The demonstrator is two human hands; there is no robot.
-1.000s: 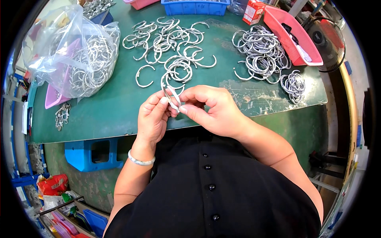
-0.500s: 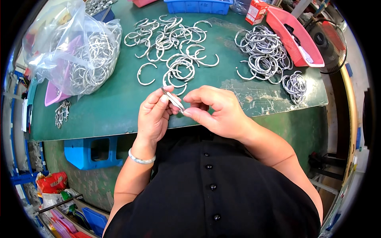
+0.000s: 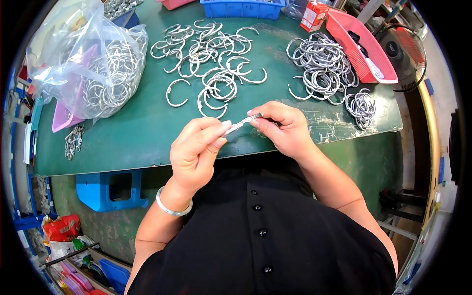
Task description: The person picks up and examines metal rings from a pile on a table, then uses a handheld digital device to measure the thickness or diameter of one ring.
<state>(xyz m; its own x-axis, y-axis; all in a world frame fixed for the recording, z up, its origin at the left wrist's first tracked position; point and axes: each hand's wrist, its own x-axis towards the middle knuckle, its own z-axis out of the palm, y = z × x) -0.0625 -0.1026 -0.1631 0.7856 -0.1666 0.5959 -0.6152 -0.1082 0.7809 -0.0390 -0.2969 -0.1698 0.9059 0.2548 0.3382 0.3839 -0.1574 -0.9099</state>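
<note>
A silvery open metal ring (image 3: 239,125), seen nearly edge-on, is held between my two hands just over the front part of the green table (image 3: 128,145). My left hand (image 3: 192,152) pinches its left end with thumb and fingers. At the other end, the thumb and forefinger of my right hand (image 3: 287,130) close on it. Beyond my hands lies a loose spread of similar open rings (image 3: 220,81). A denser heap of greyer rings (image 3: 322,61) sits to the right, with a small bunch of rings (image 3: 361,108) nearer the table's right edge.
At the left, a clear plastic bag of rings (image 3: 115,78) rests over a pink basket (image 3: 61,118), beside small metal pieces (image 3: 73,142). A blue crate (image 3: 243,9), a red-and-white box (image 3: 313,17) and a pink-red basket (image 3: 339,29) line the far side. A fan (image 3: 410,56) stands right; a blue stool (image 3: 93,191) is below.
Both hands have turned the ring: its left end has dropped and its right end has risen. My right hand now grips the end it was beside, and my left hand has shifted lower.
</note>
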